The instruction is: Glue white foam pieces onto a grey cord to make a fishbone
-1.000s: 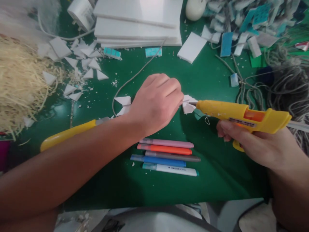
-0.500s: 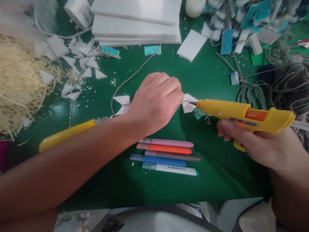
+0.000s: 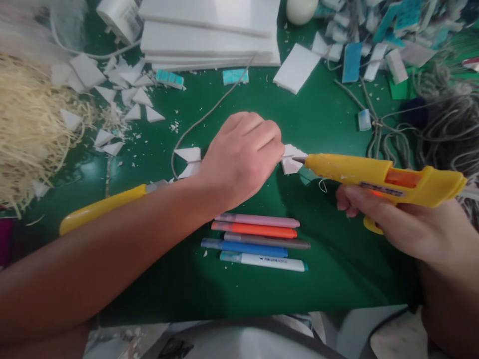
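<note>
My right hand (image 3: 404,219) is wrapped round the handle of a yellow hot glue gun (image 3: 348,169). Its metal nozzle points left and meets a small white foam piece (image 3: 292,164), as far as I can see. My left hand (image 3: 243,154) is closed, with its fingertips at the left edge of that piece, pinching it; the fingertips themselves are mostly hidden. Just left of my left hand lie white foam triangles (image 3: 189,154). Below it, several markers (image 3: 258,229) in pink, orange, grey, blue and white rest side by side.
A yellow cutter (image 3: 105,207) lies partly under my left forearm. White foam boards (image 3: 209,42) are stacked at the back. Foam scraps (image 3: 127,89) and pale shredded straw (image 3: 33,134) cover the left. Grey cord (image 3: 441,119) and blue-white offcuts (image 3: 389,35) crowd the right.
The glue gun's rear has shifted slightly to the right and down in my right hand. My left hand and the foam piece have stayed in place.
</note>
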Demonstrator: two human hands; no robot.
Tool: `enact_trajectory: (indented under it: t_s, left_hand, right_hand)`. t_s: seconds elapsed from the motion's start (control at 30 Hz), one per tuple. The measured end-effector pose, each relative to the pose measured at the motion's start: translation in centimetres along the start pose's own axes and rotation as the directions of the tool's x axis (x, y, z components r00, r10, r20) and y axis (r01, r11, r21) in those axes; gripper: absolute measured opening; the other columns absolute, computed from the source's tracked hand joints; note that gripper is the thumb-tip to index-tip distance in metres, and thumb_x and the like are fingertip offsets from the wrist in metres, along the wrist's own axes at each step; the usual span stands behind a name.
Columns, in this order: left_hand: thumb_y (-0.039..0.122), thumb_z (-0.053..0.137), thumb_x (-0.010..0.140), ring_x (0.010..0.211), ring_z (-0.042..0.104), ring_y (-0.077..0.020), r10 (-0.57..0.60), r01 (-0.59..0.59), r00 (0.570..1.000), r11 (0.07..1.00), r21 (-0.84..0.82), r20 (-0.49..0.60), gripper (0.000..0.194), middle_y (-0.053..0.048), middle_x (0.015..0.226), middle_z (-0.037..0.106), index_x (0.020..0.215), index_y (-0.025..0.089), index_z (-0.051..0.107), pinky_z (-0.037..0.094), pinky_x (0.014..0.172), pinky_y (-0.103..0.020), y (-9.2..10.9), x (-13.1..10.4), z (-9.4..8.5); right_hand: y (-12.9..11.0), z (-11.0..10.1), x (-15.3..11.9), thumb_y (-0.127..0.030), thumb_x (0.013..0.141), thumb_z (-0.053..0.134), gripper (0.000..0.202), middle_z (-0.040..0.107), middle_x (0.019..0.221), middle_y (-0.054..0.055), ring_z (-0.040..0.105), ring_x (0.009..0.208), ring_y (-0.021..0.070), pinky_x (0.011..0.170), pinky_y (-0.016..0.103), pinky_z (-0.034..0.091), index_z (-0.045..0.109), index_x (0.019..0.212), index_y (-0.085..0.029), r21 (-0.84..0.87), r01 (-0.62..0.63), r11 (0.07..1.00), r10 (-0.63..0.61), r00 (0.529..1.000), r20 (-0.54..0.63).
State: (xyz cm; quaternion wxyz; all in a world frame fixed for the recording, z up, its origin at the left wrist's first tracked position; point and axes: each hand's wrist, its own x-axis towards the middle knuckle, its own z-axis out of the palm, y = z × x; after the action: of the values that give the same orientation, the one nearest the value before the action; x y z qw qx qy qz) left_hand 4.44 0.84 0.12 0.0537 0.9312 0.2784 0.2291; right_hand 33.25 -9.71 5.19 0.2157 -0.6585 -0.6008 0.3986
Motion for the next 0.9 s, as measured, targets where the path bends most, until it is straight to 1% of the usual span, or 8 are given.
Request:
enact_trajectory:
  t_s: [0.07, 0.17, 0.3, 0.43, 0.5, 0.7, 0.8, 0.9]
  left_hand:
    - [0.026, 0.047, 0.118, 0.102, 0.072, -0.0270, 0.017, -0.017, 1.000, 1.000, 0.011, -0.004, 0.034, -0.009, 0.110, 0.079, 0.098, 0.023, 0.075, 0.061, 0.100, -0.052, 0.0, 0.0, 0.0]
    - [0.025, 0.046, 0.118, 0.103, 0.073, -0.0265, 0.040, -0.040, 0.999, 0.998, 0.048, -0.012, 0.035, -0.008, 0.110, 0.078, 0.100, 0.023, 0.076, 0.062, 0.101, -0.051, 0.0, -0.1, 0.1]
    - [0.024, 0.046, 0.117, 0.103, 0.074, -0.0261, 0.056, -0.053, 0.998, 0.996, 0.065, -0.035, 0.035, -0.007, 0.108, 0.078, 0.099, 0.023, 0.076, 0.062, 0.101, -0.051, -0.1, -0.2, 0.3]
    - [0.025, 0.047, 0.118, 0.103, 0.073, -0.0255, 0.061, -0.060, 0.997, 0.998, 0.027, -0.054, 0.034, -0.007, 0.107, 0.077, 0.098, 0.022, 0.074, 0.062, 0.101, -0.050, -0.2, -0.2, 0.4]
    - [0.026, 0.046, 0.119, 0.105, 0.072, -0.0255, 0.067, -0.066, 0.996, 0.998, 0.015, -0.055, 0.035, -0.008, 0.107, 0.076, 0.099, 0.021, 0.073, 0.061, 0.102, -0.051, -0.3, -0.1, 0.4]
    - [0.030, 0.041, 0.123, 0.110, 0.070, -0.0261, 0.070, -0.072, 0.997, 0.995, -0.074, -0.031, 0.040, -0.011, 0.109, 0.075, 0.103, 0.018, 0.073, 0.059, 0.107, -0.055, -0.5, -0.1, 0.5]
    - [0.030, 0.040, 0.123, 0.108, 0.070, -0.0256, 0.073, -0.075, 0.997, 0.996, -0.055, -0.038, 0.042, -0.010, 0.108, 0.074, 0.102, 0.018, 0.074, 0.059, 0.105, -0.054, -0.5, -0.1, 0.5]
    - [0.029, 0.039, 0.122, 0.108, 0.071, -0.0255, 0.080, -0.082, 0.996, 0.996, -0.032, -0.038, 0.043, -0.010, 0.108, 0.074, 0.101, 0.018, 0.074, 0.059, 0.104, -0.054, -0.5, -0.1, 0.6]
  right_hand:
    - [0.4, -0.1, 0.0, -0.072, 0.096, 0.085, 0.046, 0.075, 0.070, 0.002, 0.068, 0.060, 0.0221, 0.067, 0.038, 0.067, 0.078, 0.078, -0.030, 0.001, 0.016, 1.000, -0.016, 1.000, -0.004]
    - [0.8, -0.2, 0.0, -0.076, 0.096, 0.083, 0.051, 0.077, 0.072, 0.003, 0.069, 0.060, 0.0209, 0.062, 0.036, 0.066, 0.078, 0.079, -0.028, 0.021, 0.018, 1.000, -0.018, 1.000, 0.001]
    - [0.9, -0.1, -0.1, -0.082, 0.087, 0.088, 0.057, 0.078, 0.074, 0.006, 0.070, 0.059, 0.0211, 0.054, 0.033, 0.065, 0.081, 0.078, -0.026, 0.053, -0.070, 0.996, 0.072, 0.997, -0.038]
    - [0.6, 0.1, -0.2, -0.083, 0.083, 0.090, 0.057, 0.075, 0.068, 0.005, 0.067, 0.052, 0.0180, 0.043, 0.028, 0.057, 0.082, 0.076, -0.027, 0.099, -0.137, 0.986, 0.144, 0.987, -0.073]
    - [0.6, 0.2, -0.2, -0.079, 0.082, 0.092, 0.052, 0.074, 0.067, 0.003, 0.065, 0.049, 0.0167, 0.040, 0.026, 0.054, 0.082, 0.076, -0.028, 0.123, -0.108, 0.986, 0.119, 0.989, -0.086]
    - [-0.4, 0.7, 0.1, -0.058, 0.091, 0.090, 0.035, 0.072, 0.065, 0.002, 0.065, 0.051, 0.0164, 0.043, 0.026, 0.053, 0.080, 0.073, -0.029, 0.204, -0.038, 0.978, 0.045, 0.999, -0.030]
    - [-1.7, 1.4, 0.3, -0.053, 0.082, 0.093, 0.033, 0.067, 0.058, 0.000, 0.060, 0.045, 0.0156, 0.038, 0.026, 0.047, 0.076, 0.066, -0.030, 0.214, -0.018, 0.977, 0.044, 0.992, -0.116]
    - [-2.5, 1.9, 0.5, -0.054, 0.080, 0.092, 0.036, 0.064, 0.054, 0.000, 0.056, 0.041, 0.0148, 0.036, 0.026, 0.044, 0.073, 0.061, -0.030, 0.207, -0.010, 0.978, 0.042, 0.988, -0.151]
